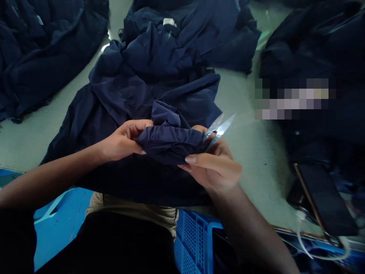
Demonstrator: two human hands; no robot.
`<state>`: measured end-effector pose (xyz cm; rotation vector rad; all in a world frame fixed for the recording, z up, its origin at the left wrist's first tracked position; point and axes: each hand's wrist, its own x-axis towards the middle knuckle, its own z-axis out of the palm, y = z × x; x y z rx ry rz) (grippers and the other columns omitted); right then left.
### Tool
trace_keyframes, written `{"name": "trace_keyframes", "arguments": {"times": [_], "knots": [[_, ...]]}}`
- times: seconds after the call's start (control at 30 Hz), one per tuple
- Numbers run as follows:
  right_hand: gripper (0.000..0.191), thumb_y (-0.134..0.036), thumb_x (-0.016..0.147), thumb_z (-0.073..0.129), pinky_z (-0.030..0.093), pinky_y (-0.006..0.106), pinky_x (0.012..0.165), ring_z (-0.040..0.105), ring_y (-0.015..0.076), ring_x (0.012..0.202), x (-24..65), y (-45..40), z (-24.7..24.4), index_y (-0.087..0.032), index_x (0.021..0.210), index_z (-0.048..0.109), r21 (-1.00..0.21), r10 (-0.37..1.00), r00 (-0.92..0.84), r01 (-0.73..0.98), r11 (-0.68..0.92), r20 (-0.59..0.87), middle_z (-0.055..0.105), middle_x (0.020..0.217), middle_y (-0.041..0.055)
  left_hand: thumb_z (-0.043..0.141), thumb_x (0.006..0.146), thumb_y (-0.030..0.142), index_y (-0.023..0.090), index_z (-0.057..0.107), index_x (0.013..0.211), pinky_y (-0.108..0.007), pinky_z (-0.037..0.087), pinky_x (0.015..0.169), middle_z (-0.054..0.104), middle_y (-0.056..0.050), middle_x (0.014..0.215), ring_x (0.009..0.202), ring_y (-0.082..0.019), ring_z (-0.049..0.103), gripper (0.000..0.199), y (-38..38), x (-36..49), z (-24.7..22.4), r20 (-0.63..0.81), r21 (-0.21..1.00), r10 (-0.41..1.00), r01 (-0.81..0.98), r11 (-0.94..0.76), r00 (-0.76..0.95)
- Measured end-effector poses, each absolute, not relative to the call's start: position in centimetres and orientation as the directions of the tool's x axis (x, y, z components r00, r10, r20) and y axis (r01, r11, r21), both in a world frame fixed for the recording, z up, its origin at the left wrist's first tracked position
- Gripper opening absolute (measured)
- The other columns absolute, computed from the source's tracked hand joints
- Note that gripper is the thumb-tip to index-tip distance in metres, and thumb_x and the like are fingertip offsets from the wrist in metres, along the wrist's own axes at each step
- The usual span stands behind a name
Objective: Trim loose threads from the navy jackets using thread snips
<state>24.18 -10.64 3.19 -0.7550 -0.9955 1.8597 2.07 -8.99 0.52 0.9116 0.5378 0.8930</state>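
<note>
A navy garment (122,91) lies rumpled over the table in front of me. Its gathered, elastic-looking edge (171,142) is stretched between my two hands. My left hand (121,140) pinches the left end, thumb below and fingers partly behind the cloth. At the other end, my right hand (215,163) grips the cloth between thumb and fingers. Thread snips (218,131) are also tucked in that hand, their metal blades apart and pointing up to the right, away from the cloth. The handle end of the snips is hidden by the fingers and fabric.
More navy garments lie at the left (42,57), far side (194,38) and right (308,49) of the pale table (242,99). A phone (325,198) with a white cable (302,236) rests at the right edge. Below the table stands a blue plastic crate (194,236).
</note>
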Motion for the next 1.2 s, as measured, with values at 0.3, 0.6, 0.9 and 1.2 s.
{"name": "trace_keyframes", "arguments": {"times": [0.3, 0.6, 0.9, 1.2], "knots": [[0.022, -0.009, 0.062, 0.073, 0.038, 0.026, 0.046, 0.045, 0.0095, 0.044, 24.1, -10.4, 3.2, -0.023, 0.069, 0.058, -0.871, 0.912, -0.382, -0.386, -0.303, -0.148, 0.05, 0.053, -0.0073, 0.087, 0.069, 0.017, 0.015, 0.08, 0.079, -0.023, 0.054, 0.065, 0.075, -0.005, 0.076, 0.069, -0.014, 0.069, 0.013, -9.1, 1.7, 0.1, -0.034, 0.857, 0.832, -0.412, 0.309, 0.553], [0.024, -0.013, 0.06, 0.079, 0.038, 0.029, 0.049, 0.047, 0.0116, 0.047, 23.9, -9.9, 2.5, -0.024, 0.065, 0.058, -0.886, 0.919, -0.357, -0.355, -0.297, -0.165, 0.052, 0.054, -0.006, 0.089, 0.073, 0.032, 0.018, 0.085, 0.089, -0.037, 0.06, 0.092, 0.076, -0.008, 0.091, 0.093, -0.024, 0.074, 0.022, -9.2, 1.3, 0.7, 0.081, 0.903, 0.774, -0.375, 0.21, 0.628], [0.018, -0.01, 0.059, 0.075, 0.038, 0.026, 0.049, 0.048, 0.0101, 0.048, 23.8, -9.3, 1.6, -0.02, 0.064, 0.061, -0.877, 0.885, -0.422, -0.326, -0.353, -0.199, 0.052, 0.054, -0.0056, 0.09, 0.074, 0.021, 0.017, 0.085, 0.086, -0.042, 0.055, 0.108, 0.079, -0.01, 0.102, 0.103, -0.025, 0.073, 0.014, -9.4, 1.5, 1.2, 0.099, 0.956, 0.778, -0.275, 0.098, 0.62], [0.014, -0.016, 0.058, 0.08, 0.04, 0.031, 0.052, 0.052, 0.0144, 0.056, 24.4, -9.2, 1.4, -0.024, 0.07, 0.077, -0.909, 0.87, -0.472, -0.285, -0.303, -0.142, 0.061, 0.062, -0.0016, 0.091, 0.065, 0.021, 0.015, 0.074, 0.062, -0.03, 0.049, 0.072, 0.065, -0.003, 0.074, 0.072, -0.014, 0.058, 0.018, -8.6, 1.2, 0.6, 0.049, 0.947, 0.765, -0.273, 0.168, 0.642]]}}
